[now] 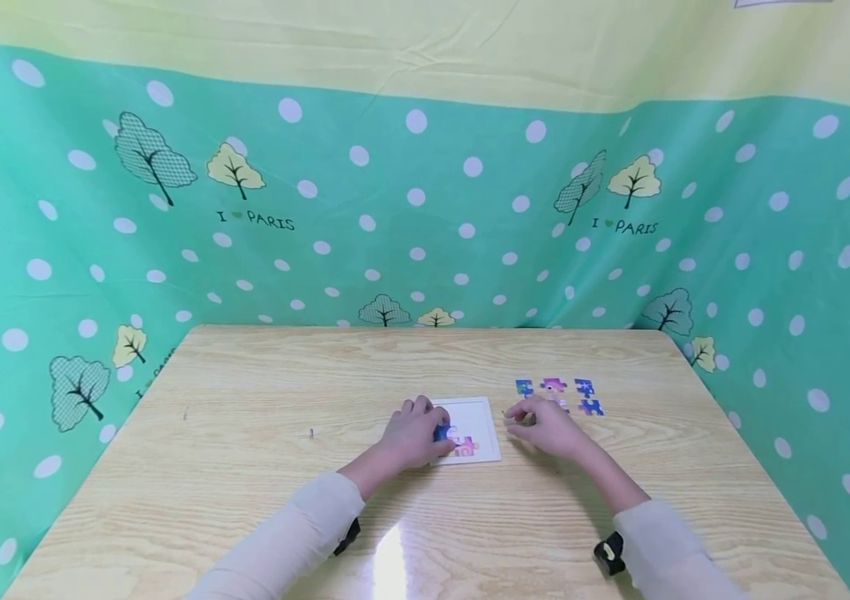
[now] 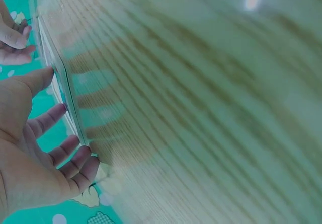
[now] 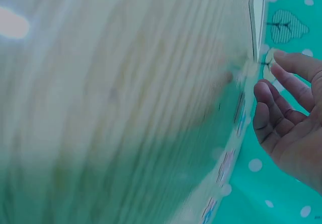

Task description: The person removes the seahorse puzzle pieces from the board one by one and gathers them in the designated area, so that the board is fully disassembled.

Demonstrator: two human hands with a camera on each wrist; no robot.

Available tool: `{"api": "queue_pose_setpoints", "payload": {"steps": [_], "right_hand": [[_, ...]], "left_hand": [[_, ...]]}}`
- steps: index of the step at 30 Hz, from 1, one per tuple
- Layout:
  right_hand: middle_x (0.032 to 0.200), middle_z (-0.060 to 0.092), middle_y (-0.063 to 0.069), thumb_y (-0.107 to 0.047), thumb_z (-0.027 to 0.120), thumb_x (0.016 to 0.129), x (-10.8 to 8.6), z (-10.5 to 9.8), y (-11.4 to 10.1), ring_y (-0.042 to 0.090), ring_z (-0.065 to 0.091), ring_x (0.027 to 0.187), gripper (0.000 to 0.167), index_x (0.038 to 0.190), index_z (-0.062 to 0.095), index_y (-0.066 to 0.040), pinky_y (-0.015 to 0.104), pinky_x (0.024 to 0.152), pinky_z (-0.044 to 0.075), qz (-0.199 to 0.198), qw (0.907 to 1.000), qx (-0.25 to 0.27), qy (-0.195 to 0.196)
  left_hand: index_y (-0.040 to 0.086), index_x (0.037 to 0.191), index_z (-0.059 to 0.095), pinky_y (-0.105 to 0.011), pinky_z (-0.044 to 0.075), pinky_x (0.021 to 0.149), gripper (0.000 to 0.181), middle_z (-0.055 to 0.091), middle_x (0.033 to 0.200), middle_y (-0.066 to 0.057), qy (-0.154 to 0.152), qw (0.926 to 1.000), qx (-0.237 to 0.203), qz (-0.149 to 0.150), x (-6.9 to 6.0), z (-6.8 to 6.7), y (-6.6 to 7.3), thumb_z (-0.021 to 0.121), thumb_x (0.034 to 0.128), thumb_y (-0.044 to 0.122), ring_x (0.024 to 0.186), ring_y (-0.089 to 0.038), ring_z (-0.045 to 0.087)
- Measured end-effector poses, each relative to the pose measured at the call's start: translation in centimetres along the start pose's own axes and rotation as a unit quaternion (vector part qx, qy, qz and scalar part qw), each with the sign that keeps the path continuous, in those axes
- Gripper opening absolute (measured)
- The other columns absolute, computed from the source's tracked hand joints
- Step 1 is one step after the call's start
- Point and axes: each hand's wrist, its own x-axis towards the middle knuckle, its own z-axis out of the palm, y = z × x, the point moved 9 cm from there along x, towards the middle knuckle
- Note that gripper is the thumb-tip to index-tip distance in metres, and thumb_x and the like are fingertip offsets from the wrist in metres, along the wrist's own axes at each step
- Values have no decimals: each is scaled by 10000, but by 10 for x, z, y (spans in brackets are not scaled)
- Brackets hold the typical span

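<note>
A white puzzle frame (image 1: 495, 429) lies on the table, with blue and pink jigsaw pieces (image 1: 466, 447) set in its lower left part. Over its left side rests my left hand (image 1: 413, 433), fingers spread and touching the frame and pieces; it covers part of them. In the left wrist view the fingertips of that hand (image 2: 48, 143) meet the frame's edge (image 2: 68, 93). Just right of the frame, my right hand (image 1: 548, 427) pinches a small puzzle piece (image 1: 507, 413), seen only as a thin dark sliver. The right wrist view shows that hand (image 3: 297, 108) with thumb and forefinger close together.
Several loose puzzle pieces (image 1: 591, 407) lie behind and right of my right hand, one partly hidden by it. A small dark speck (image 1: 311, 433) is on the wooden table (image 1: 260, 375) to the left. A green dotted curtain (image 1: 417, 217) surrounds the table's back and sides.
</note>
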Motion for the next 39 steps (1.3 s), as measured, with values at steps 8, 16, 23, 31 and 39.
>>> {"api": "queue_pose_setpoints", "payload": {"steps": [8,16,23,31,39], "right_hand": [[949,625,35,-158,688,823,-2,10,-16,134,559,816,227,1033,685,-72,238,665,488,17,10000,15,-47],[949,621,23,-154,691,821,-1,24,-22,136,546,827,224,1036,684,-92,252,695,471,-17,9994,207,-270],[927,617,9,-169,688,829,0,35,-28,115,531,808,225,1039,690,-91,242,694,461,-210,9989,180,-369],[940,618,25,-155,678,837,0,41,-36,123,519,821,208,1037,686,-101,260,707,445,-169,9987,224,-421],[945,623,24,-155,678,838,-1,45,-41,126,532,836,205,1036,684,-100,271,723,452,-150,9986,216,-458]], "left_hand": [[186,1164,598,-437,398,893,407,488,1212,-90,-119,9999,-23,70,-2,-3,1,656,840,425,1077,-262,435],[193,1178,599,-454,396,919,413,491,1237,-94,-179,9998,-6,99,-2,-3,1,663,834,413,1112,-276,437],[201,1196,590,-462,404,925,432,483,1258,-91,-234,9997,68,68,-2,-1,0,658,832,423,1132,-280,438],[198,1210,589,-462,408,922,444,480,1267,-90,-301,9995,29,122,-1,-2,0,663,818,392,1133,-279,434],[178,1215,589,-477,404,940,457,477,1282,-105,-316,9992,-93,208,-2,-1,-1,675,811,374,1133,-282,434]]}}
